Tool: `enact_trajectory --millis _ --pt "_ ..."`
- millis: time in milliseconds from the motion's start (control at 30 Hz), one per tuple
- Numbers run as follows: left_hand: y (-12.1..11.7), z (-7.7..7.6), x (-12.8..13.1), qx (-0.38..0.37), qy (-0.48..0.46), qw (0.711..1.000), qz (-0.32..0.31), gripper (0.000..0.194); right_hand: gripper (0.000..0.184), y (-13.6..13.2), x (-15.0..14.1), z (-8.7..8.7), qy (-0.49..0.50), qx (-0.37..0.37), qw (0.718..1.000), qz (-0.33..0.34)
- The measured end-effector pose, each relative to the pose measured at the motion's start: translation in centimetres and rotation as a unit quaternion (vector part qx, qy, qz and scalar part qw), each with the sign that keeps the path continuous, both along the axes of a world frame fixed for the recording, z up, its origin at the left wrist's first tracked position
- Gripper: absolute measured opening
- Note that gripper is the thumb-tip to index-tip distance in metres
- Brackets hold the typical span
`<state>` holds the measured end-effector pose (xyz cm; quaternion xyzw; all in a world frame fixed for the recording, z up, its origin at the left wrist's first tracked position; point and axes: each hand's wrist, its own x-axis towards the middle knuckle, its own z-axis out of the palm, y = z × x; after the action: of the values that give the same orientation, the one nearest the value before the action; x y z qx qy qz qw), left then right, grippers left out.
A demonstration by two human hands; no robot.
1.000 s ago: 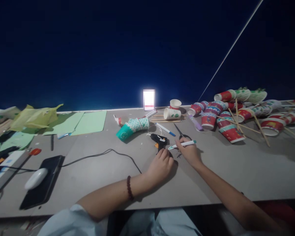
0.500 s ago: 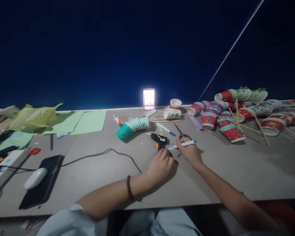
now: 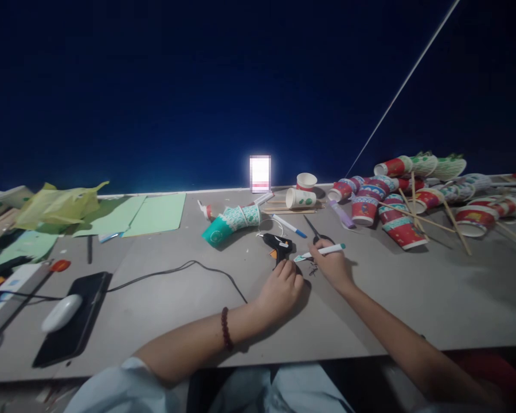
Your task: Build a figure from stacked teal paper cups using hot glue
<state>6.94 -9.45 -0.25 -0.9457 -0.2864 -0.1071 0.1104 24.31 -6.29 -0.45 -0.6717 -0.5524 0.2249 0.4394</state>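
Note:
My right hand (image 3: pixel 332 265) is closed around a white marker pen (image 3: pixel 320 252), whose tip points left towards a small piece on the table by my left hand. My left hand (image 3: pixel 280 289) rests on the grey table (image 3: pixel 413 298) with its fingers curled down; what lies under them is hidden. A black glue gun (image 3: pixel 277 245) lies just beyond my left hand, with its black cable (image 3: pixel 184 268) running left. Black scissors (image 3: pixel 318 232) lie behind my right hand. A teal chain of paper cups (image 3: pixel 232 222) lies further back.
Many red and blue paper cups with wooden sticks (image 3: pixel 406 209) are piled at the back right. Green paper sheets (image 3: pixel 133 215) and a yellow-green bag (image 3: pixel 58 203) lie at the back left. A black phone (image 3: pixel 75 321) with a white mouse-like object (image 3: pixel 62 311) lies at the front left. A bright screen (image 3: pixel 260 174) glows at the table's far edge.

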Motion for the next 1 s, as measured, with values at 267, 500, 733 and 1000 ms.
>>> enact_trajectory --millis 267,500,733,1000 --pt "0.0 0.2 0.0 0.026 -0.022 0.999 -0.016 0.011 0.034 -0.1 -0.4 0.6 -0.008 -0.002 1.0 0.018" --pt "0.0 0.2 0.0 0.021 -0.016 1.0 -0.008 0.011 0.033 -0.2 -0.4 0.7 -0.011 0.004 1.0 0.02" --pt "0.1 0.0 0.0 0.026 -0.013 1.0 -0.011 0.011 0.034 -0.2 -0.5 1.1 -0.007 -0.006 1.0 0.022" --pt "0.0 -0.1 0.0 0.026 -0.014 1.0 -0.005 0.012 0.032 -0.2 -0.5 0.8 -0.018 0.001 1.0 0.009"
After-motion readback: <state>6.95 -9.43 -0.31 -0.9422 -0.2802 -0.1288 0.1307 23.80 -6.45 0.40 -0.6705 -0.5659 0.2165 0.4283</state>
